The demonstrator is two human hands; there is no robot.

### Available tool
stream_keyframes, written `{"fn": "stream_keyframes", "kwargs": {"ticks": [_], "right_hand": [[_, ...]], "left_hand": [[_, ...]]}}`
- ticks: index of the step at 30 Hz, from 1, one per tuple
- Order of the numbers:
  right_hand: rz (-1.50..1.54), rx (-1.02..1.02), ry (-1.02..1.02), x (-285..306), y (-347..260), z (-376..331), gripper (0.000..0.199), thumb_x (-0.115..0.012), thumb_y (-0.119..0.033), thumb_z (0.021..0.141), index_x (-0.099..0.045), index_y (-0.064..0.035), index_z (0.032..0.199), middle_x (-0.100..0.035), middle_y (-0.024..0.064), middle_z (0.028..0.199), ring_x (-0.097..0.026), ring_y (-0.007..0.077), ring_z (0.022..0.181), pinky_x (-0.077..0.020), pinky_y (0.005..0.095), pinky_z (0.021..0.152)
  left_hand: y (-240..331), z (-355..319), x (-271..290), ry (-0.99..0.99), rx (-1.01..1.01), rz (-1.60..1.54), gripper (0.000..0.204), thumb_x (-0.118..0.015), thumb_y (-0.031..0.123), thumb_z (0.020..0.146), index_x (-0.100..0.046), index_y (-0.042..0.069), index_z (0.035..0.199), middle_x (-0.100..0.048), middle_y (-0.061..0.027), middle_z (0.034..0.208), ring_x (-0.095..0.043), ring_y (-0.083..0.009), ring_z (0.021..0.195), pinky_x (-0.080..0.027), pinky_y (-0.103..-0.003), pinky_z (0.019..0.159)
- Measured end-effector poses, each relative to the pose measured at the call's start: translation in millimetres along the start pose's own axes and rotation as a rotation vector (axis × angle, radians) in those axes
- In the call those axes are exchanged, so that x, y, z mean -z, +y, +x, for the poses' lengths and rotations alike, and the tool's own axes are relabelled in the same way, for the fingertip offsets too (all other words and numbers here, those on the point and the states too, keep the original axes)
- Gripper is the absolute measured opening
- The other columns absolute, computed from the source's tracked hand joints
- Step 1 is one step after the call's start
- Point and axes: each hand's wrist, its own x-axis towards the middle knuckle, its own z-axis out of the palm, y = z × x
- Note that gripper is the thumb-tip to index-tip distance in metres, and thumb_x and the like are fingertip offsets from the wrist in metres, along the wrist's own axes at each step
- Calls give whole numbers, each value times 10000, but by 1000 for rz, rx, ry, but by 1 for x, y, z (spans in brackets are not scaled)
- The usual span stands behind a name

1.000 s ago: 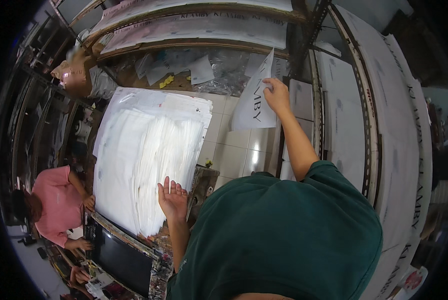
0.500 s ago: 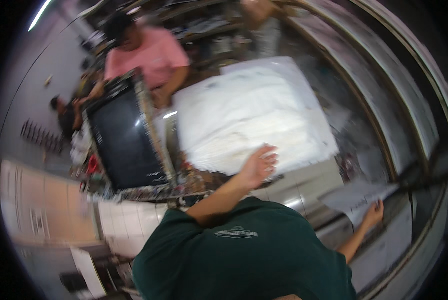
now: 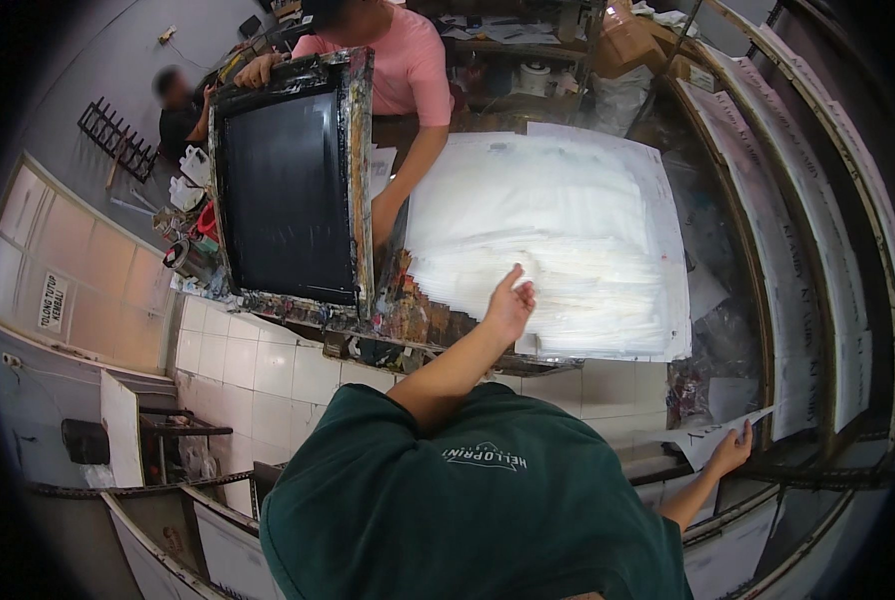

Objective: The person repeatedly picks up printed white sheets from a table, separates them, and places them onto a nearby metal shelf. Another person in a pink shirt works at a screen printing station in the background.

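A broad stack of thin white sheets [image 3: 548,240], its near edges fanned out, lies on a larger white board [image 3: 678,300] on the worktable. My left hand [image 3: 511,305] is over the stack's near edge, fingers partly stretched and apart, with nothing seen in them. Whether its fingertips touch the top sheet I cannot tell. Off to the right, low by the drying rack, my right hand [image 3: 733,450] grips the edge of a white sheet with dark print [image 3: 703,440]. That sheet reaches toward the rack's shelves.
A co-worker in a pink shirt [image 3: 423,70] holds up a dark framed printing screen [image 3: 288,190] at the table's left. Rack shelves [image 3: 758,270] with printed sheets curve along the right. Another person [image 3: 178,115] stands far left. Cardboard boxes [image 3: 628,45] are at the back.
My view has turned, and the scene now lies further right and looks sharper. My right hand has brought the printed sheet to the rack's edge. My left hand stays over the stack.
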Motion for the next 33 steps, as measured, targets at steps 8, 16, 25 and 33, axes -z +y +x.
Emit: {"fn": "stream_keyframes", "kwargs": {"ticks": [8,16,25,33], "right_hand": [[14,105,19,11,-30,-10,391,-492,-11,693,-586,-54,1070,-547,58,649,-381,92,476,-344,273,446],[34,232,57,16,-31,-21,421,-488,14,660,-582,-36,1067,-543,19,684,-346,58,472,-322,241,438],[70,-32,51,30,-84,-78,417,-485,13,642,-596,-65,1036,-600,147,1001,-579,249,901,-435,301,780],[-17,-246,129,61,-94,-174,418,-449,28,637,-588,-41,1025,-608,117,910,-500,156,628,-421,255,602]], "left_hand": [[60,21,37,173,-451,-434,852,-678,436,696,-229,-43,1240,-435,-132,1011,-531,-139,833,-499,-155,686],[81,115,47,94,-432,-378,374,-564,170,829,-437,-88,1068,-510,-126,977,-562,-179,857,-526,-159,660],[16,36,-111,-143,-368,265,203,-577,90,808,-560,-34,968,-574,-67,954,-547,-118,847,-449,-208,748],[-122,-75,-172,-526,-109,513,349,-605,48,784,-465,-122,1055,-530,-123,1061,-533,-168,921,-450,-264,810]]}}
